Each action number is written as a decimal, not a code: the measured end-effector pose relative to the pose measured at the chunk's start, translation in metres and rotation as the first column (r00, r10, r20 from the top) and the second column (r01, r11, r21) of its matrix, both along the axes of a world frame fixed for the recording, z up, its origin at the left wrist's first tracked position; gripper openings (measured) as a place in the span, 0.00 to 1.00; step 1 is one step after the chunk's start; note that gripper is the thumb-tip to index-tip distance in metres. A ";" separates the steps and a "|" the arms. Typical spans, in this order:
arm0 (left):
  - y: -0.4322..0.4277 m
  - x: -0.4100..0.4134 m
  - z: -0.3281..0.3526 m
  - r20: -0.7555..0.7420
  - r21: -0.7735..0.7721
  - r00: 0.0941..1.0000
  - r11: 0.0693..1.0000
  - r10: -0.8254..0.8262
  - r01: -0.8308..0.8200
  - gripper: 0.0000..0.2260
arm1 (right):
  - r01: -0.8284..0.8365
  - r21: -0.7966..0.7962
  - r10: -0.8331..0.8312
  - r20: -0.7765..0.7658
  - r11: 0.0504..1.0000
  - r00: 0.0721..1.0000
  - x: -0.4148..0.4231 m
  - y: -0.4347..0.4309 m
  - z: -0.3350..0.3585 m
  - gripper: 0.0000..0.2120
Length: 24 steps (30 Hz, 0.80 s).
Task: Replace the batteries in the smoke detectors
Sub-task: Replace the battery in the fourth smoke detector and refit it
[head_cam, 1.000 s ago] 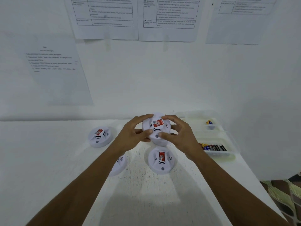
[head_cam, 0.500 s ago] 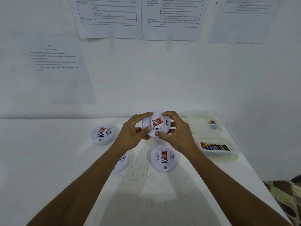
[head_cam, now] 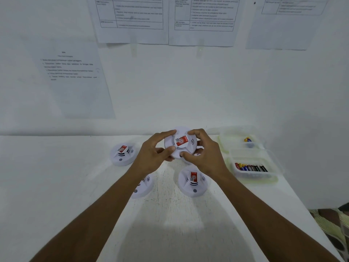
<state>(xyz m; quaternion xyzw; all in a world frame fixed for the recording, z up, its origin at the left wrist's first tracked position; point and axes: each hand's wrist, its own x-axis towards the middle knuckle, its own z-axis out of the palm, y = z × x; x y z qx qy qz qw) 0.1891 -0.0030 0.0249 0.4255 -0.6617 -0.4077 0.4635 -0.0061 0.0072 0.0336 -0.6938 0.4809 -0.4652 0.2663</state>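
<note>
White wall (head_cam: 188,91) fills the upper part of the view, and printed sheets (head_cam: 132,19) with tables and lines of text hang on it; their writing is too blurred to read. Below it stands the white desk (head_cam: 47,176).

Two clear containers lie along the right edge of the desk. The near container (head_cam: 254,175) holds a row of batteries (head_cam: 251,167). The far container (head_cam: 234,148), at the far right corner, holds a single battery (head_cam: 247,139).

The held smoke detector (head_cam: 180,143) is raised above the desk, near the middle of its far edge. It is a white round disc, so it has no long axis. Its face is turned up toward the camera. A red label sits at its centre, with the long side running from lower left to upper right. The label carries a white circle mark, but its letters are not readable. Small sound-wave marks are at the right of the label.

The left grip (head_cam: 153,157) and the right grip (head_cam: 205,156) are both clamped on its rim, with the fingers curled around opposite sides.

Three more detectors lie on the desk: the left detector (head_cam: 121,154), the near detector (head_cam: 192,181) and the half-hidden detector (head_cam: 143,186) under the left forearm.
</note>
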 end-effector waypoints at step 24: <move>0.019 0.022 0.006 -0.010 0.043 1.000 0.999 0.000 0.001 0.21 | -0.061 0.075 0.056 0.065 0.995 0.996 0.013 0.016 0.004 0.21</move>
